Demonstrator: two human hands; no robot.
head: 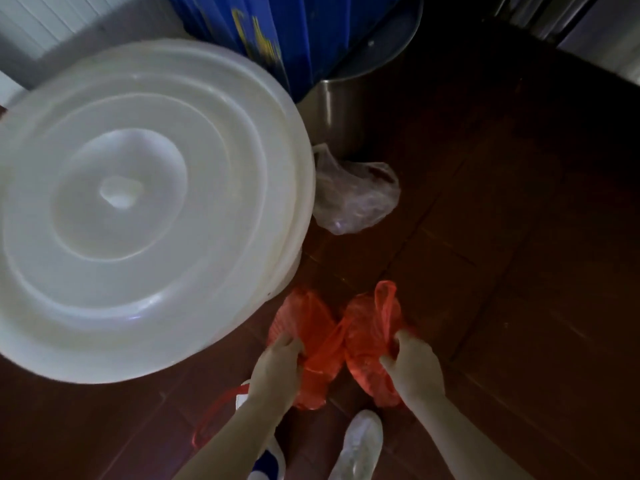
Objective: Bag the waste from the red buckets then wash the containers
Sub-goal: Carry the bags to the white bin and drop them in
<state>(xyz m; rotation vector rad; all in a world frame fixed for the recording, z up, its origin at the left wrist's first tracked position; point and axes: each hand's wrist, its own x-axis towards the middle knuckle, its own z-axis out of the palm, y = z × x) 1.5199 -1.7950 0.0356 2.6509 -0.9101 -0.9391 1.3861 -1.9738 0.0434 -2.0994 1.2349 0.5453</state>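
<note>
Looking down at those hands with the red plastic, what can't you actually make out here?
All in the head view:
What the red bag holds is hidden by its own crumpled plastic, and whether it is one bag or two is unclear.
Most fingers of the left hand and right hand are tucked into its folds.
Whatever lies beneath the white lid is covered.
The yellow print on the blue container is blurred and cut by the top edge.
No red bucket is in view.

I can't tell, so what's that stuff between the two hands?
Bunched red plastic bag, seen in the head view. The left hand grips one bundle of it and the right hand grips the other.
</note>
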